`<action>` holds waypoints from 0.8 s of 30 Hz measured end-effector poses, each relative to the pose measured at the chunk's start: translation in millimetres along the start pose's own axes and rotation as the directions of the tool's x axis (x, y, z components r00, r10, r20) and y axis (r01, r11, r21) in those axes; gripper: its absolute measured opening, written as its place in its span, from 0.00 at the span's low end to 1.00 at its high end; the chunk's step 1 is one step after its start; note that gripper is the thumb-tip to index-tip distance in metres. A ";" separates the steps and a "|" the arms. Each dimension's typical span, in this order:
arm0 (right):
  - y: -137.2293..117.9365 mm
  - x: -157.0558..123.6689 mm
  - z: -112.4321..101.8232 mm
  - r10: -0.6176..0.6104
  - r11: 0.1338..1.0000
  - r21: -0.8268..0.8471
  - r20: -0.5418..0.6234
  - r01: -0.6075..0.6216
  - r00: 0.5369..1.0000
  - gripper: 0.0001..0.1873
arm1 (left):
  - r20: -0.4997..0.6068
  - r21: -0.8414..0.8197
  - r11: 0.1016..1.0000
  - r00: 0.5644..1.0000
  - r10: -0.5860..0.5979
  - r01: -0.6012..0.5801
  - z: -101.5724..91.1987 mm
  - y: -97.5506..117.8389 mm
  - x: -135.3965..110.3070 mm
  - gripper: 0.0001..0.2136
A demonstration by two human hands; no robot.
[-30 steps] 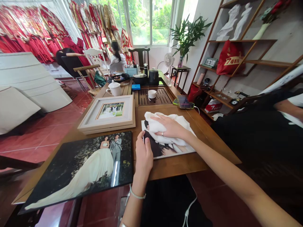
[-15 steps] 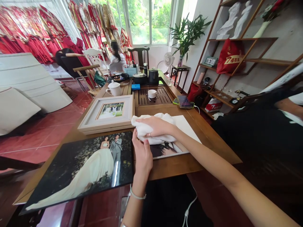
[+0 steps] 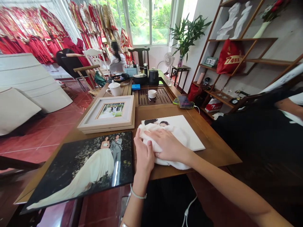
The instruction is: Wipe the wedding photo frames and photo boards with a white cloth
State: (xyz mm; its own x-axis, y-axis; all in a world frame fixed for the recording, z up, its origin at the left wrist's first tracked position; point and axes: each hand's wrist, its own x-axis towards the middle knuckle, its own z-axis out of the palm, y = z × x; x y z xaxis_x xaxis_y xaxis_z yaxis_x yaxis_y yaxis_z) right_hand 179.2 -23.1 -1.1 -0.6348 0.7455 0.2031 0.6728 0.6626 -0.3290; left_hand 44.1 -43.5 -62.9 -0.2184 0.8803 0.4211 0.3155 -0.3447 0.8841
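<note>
A white cloth (image 3: 176,135) lies bunched over a white-edged photo panel (image 3: 193,138), covering its lower left part. My right hand (image 3: 168,143) presses down on the cloth, its fingers pointing left and gripping the folds. Two dark-haired heads in the print show above the cloth. My left hand (image 3: 144,154) holds the panel's left side, thumb apart from the fingers; the cloth partly hides the contact there. To the left lies a glossy dark wedding photo panel (image 3: 94,167), which my left hand does not grip.
Stacked light wooden picture frames (image 3: 109,113) sit beyond the glossy panel. A lidded white mug (image 3: 115,89), a tea tray (image 3: 142,97) with a small white cup (image 3: 151,93), and a phone (image 3: 184,101) on a cable stand farther back. Another person (image 3: 255,132) sits at the right.
My right hand has drawn the cloth toward me, down the panel. The printed heads now show, while the print's lower part is covered. My left hand stays nearly in place.
</note>
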 end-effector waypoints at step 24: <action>-12.1 -4.2 15.4 0.166 0.986 -0.016 -0.078 -0.168 0.983 0.40 | 0.122 0.099 0.986 0.985 0.122 -0.135 -6.6 2.5 -2.3 0.39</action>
State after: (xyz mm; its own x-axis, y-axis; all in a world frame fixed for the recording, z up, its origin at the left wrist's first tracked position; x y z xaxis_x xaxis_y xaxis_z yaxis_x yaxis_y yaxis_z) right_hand 167.9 -35.3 -12.1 -0.4825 0.8487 0.2166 0.7759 0.5288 -0.3440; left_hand 39.3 -48.5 -60.4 -0.0640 0.8647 0.4982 0.4316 -0.4261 0.7951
